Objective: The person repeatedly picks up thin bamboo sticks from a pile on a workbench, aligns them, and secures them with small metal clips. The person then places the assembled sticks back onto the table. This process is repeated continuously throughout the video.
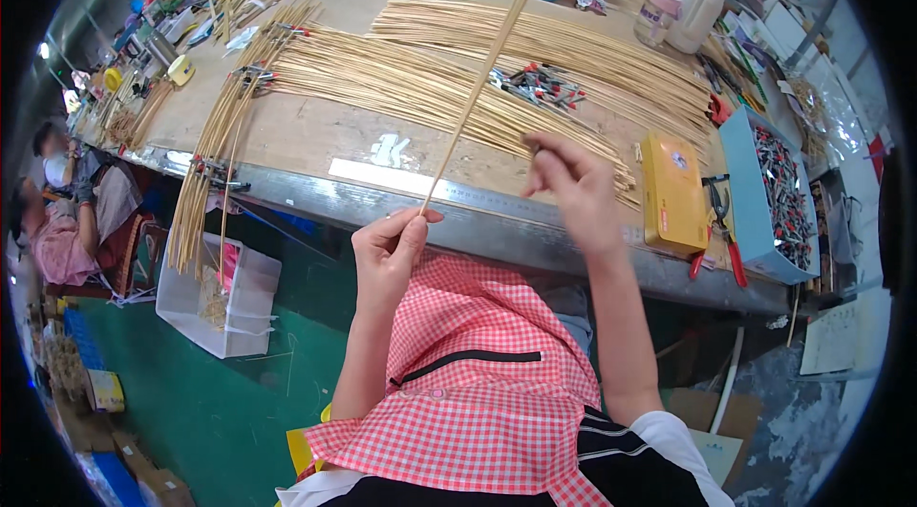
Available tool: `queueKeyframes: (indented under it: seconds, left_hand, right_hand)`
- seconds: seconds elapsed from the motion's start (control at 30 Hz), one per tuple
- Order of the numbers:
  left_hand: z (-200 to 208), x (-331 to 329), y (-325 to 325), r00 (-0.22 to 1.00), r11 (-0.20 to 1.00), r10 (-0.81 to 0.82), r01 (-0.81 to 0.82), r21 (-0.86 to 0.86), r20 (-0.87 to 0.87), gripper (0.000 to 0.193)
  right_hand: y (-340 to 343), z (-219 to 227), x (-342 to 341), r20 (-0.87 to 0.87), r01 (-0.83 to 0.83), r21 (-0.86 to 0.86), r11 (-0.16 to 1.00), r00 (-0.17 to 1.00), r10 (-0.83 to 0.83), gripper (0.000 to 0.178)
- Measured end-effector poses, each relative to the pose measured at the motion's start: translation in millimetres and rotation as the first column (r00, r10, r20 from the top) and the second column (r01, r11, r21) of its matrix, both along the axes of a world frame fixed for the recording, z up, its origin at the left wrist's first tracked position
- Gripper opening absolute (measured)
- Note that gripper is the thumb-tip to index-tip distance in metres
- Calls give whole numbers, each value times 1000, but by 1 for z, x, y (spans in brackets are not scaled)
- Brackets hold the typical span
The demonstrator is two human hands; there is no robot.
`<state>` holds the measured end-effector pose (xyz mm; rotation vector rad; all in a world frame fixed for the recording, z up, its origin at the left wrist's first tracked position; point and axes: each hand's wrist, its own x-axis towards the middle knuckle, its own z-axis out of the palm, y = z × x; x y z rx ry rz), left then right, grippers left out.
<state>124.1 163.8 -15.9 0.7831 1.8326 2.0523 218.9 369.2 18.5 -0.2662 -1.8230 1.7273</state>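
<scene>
Over the tabletop (306, 139), the strip (465, 117) slants lengthwise away from me and rightward, its near end pinched in my left fingers (413, 236), while my curled right fingers (562, 153), whose hold I cannot tell, hang apart to its right.

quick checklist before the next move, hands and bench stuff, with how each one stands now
1. Left hand pinching the raised strip near its lower end: ok.
2. Right hand empty: cannot tell; something dark shows at its fingertips.
3. Blue box stocked with clips: ok.
4. All clips inside that box: not ok; a clip pile lies among the strips.
5. Red-handled pliers beside the yellow tin: ok.
</scene>
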Motion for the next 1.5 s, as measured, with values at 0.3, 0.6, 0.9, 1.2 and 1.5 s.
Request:
queueKeyframes:
  seconds: [0.3, 0.6, 0.9, 1.2, 1.5]
  left_hand:
    - [5, 17, 8, 987, 993, -111, 106, -49, -113, 13]
    - [3, 19, 10, 982, 989, -140, 133, -68, -125, 12]
    - [5, 16, 8, 973, 974, -223, 220, -52, -60, 14]
    - [-4, -3, -2, 826, 823, -552, 561, -85, 109, 19]
    - [45, 9, -11, 786, 977, -144, 17, -212, -602, 39]
  right_hand:
    - [-43, -5, 15, -56, -57, 37, 998, 997, 59, 20]
    - [-42, -3, 19, -44, -29, 120, 992, 998, 34, 20]
    - [-30, 1, 24, -130, 18, 356, 934, 991, 31, 19]
    - [-10, 3, 29, -386, -175, -291, 941, 921, 52, 14]
    - [-87, -40, 9, -122, -274, -378, 884, 962, 246, 11]
